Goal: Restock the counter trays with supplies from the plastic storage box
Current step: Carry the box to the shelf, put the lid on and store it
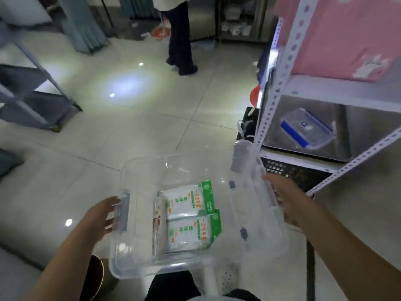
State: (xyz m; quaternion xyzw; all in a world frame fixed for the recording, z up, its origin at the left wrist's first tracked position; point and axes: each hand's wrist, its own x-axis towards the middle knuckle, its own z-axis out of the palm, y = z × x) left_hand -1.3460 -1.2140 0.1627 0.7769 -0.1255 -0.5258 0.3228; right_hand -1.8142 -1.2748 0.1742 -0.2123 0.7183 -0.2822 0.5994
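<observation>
Hands hold the clear plastic storage box [138,253] between them: left hand [102,216] grips the near-left handle, right hand [286,200] the right rim; green-white packets [191,216] lie midway inside.

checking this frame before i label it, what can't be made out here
Head view only:
- Print on the green-and-white packets in the clear storage box: too blurred to read.
- Right hand fingers: hidden behind the box wall.
- Counter trays: out of frame.
- Blue-clipped container contents: unclear, dim.
</observation>
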